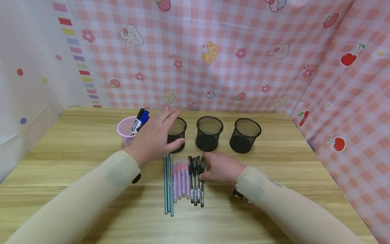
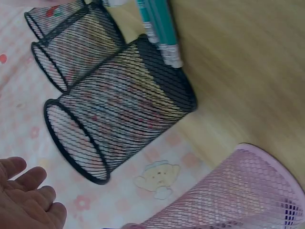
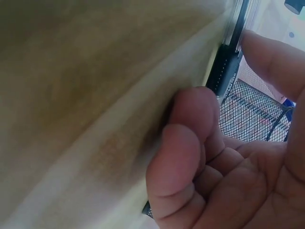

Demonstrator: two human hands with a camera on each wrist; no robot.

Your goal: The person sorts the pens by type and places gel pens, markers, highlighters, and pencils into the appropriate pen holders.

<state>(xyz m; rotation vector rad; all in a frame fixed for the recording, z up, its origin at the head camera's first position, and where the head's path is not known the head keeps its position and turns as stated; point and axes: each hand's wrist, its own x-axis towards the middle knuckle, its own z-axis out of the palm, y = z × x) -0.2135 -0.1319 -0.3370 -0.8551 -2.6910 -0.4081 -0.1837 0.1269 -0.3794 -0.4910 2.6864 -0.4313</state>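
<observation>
My right hand (image 1: 223,167) is at the right side of a row of black-capped gel pens (image 1: 195,183). Its thumb and fingertips are apart, right at the outermost pen (image 3: 225,69), with the thumb along the barrel and the fingers by the cap. My left hand (image 1: 155,135) hovers, fingers extended and holding nothing, in front of the left black mesh cup (image 1: 179,130), partly hiding it. Left of the gel pens lie several purple pens with pink ends (image 1: 183,181) and three teal pencils (image 1: 166,189).
A pink mesh cup (image 1: 125,127) holding whiteboard markers (image 1: 138,120) stands at left, partly behind my left hand. The middle black mesh cup (image 1: 209,134) and right black mesh cup (image 1: 245,135) stand in line with it. A checked cloth (image 1: 195,78) hangs behind the wooden table (image 1: 286,162).
</observation>
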